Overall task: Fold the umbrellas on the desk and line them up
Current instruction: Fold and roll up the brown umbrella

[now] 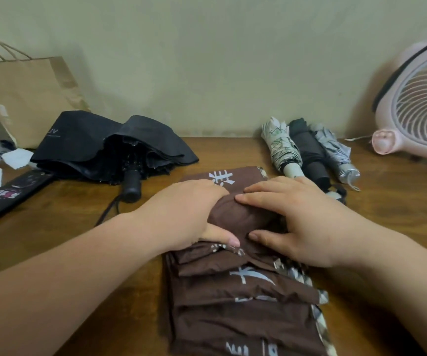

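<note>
Left hand (189,217) is wrapped over the rolled middle of the brown umbrella (243,314), thumb underneath, gripping so the roll can't spring open. Right hand (302,219) clamps the same roll from the other side, fingers laid over the top, thumb against the near edge. The canopy panels lie stacked flat toward me on the table (53,227), pleats squared up, so I'd say I'm mid-roll. Three finished ones, the patterned umbrella (281,150), dark umbrella (312,155) and grey umbrella (335,152), sit touching side by side at the back right: that's the row this one joins. The black umbrella (109,145) at back left is collapsed but loose, not yet folded.
</note>
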`<state>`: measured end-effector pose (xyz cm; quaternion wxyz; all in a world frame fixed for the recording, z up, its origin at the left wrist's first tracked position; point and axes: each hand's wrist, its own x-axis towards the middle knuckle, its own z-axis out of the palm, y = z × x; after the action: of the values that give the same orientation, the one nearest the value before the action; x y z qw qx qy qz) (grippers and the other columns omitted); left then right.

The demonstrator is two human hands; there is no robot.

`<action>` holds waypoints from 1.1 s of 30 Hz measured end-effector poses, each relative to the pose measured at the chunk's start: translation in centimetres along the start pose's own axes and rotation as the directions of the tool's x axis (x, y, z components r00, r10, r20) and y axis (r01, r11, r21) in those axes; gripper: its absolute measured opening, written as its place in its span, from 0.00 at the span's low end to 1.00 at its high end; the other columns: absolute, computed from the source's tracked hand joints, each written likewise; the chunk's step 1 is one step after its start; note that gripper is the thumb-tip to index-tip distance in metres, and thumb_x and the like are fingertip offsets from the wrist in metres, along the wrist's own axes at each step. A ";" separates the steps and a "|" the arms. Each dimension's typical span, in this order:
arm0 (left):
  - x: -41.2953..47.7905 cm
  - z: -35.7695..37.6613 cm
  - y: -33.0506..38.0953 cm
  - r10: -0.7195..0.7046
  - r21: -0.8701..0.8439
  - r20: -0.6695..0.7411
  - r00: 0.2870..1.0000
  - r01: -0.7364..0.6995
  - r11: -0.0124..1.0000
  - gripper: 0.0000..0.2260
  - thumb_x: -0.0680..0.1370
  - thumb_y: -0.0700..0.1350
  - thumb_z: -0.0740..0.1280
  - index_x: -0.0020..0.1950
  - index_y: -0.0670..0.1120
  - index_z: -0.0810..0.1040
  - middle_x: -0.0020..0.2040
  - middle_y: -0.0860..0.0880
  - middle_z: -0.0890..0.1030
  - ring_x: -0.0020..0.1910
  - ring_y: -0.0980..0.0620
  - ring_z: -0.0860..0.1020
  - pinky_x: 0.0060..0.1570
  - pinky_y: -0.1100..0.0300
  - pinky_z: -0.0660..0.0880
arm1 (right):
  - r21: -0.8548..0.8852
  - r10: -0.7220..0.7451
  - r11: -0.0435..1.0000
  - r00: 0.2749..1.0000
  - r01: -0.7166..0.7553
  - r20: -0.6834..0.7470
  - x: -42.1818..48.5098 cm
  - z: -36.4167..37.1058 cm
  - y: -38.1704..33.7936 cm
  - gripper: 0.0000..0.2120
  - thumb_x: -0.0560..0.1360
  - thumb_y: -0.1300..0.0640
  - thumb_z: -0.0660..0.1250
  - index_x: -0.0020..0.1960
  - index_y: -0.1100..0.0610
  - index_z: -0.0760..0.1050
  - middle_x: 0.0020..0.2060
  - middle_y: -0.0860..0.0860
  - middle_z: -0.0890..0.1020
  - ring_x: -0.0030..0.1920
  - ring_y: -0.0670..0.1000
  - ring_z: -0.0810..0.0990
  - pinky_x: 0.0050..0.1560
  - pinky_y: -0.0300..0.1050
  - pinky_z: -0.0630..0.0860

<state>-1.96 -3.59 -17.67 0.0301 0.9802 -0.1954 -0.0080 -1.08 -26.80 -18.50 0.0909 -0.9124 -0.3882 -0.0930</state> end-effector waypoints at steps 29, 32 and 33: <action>-2.5 2.3 -0.4 0.158 0.085 -0.096 0.983 -0.150 0.985 0.41 0.68 0.80 0.39 0.80 0.69 0.48 0.73 0.65 0.66 0.73 0.59 0.66 0.67 0.64 0.62 | 0.331 0.238 0.883 0.926 -0.332 0.293 -2.5 -4.8 4.6 0.30 0.68 0.52 0.81 0.68 0.42 0.75 0.55 0.39 0.81 0.55 0.39 0.81 0.60 0.40 0.79; -2.6 1.8 0.5 0.171 0.145 -0.050 0.984 -0.163 0.976 0.40 0.68 0.78 0.34 0.79 0.69 0.39 0.81 0.59 0.59 0.79 0.57 0.60 0.73 0.61 0.58 | 0.596 0.268 0.771 0.963 -0.223 0.015 -2.5 -4.1 4.1 0.20 0.68 0.54 0.68 0.60 0.50 0.80 0.53 0.45 0.84 0.54 0.44 0.82 0.57 0.44 0.81; -2.7 1.8 0.7 0.176 0.165 -0.012 0.984 -0.172 0.971 0.38 0.67 0.77 0.31 0.77 0.69 0.32 0.82 0.59 0.55 0.80 0.56 0.58 0.75 0.60 0.57 | 0.639 0.300 0.753 0.946 -0.156 -0.122 -2.3 -3.7 3.4 0.18 0.69 0.52 0.66 0.58 0.51 0.81 0.52 0.45 0.84 0.54 0.44 0.82 0.56 0.43 0.80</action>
<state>-4.74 -3.30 -19.46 -0.0471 0.9586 -0.2800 0.0236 -0.55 -31.53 -15.81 0.4389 -0.8558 -0.2697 -0.0471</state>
